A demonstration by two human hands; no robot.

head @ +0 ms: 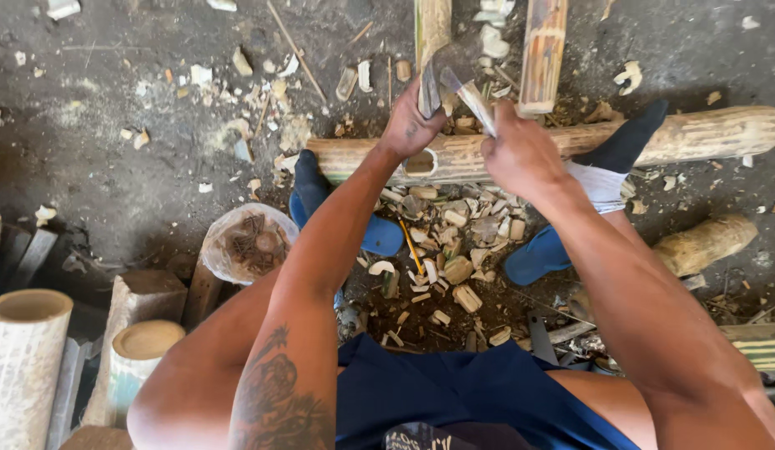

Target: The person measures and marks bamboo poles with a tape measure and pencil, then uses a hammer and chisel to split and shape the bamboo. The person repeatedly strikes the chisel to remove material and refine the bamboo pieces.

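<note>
**Bamboo pole pinned under both feet, rectangular hole cut in it**

The bamboo pole [695, 133] lies crosswise on the dirt floor, a rectangular hole [420, 162] in its upper side. Left hand [411, 125] closed around a chisel blade [428, 90] above the hole. Right hand [520, 154] clamped on a hatchet [469, 98], head just beside the chisel. Wood chips [454, 242] heaped between the blue sandals [533, 258]. A yellow pencil [411, 247] lies among them. Plastic bag [250, 242] and cut bamboo sections [25, 350] sit left; two upright bamboo pieces [544, 50] crowd behind the pole.
</note>
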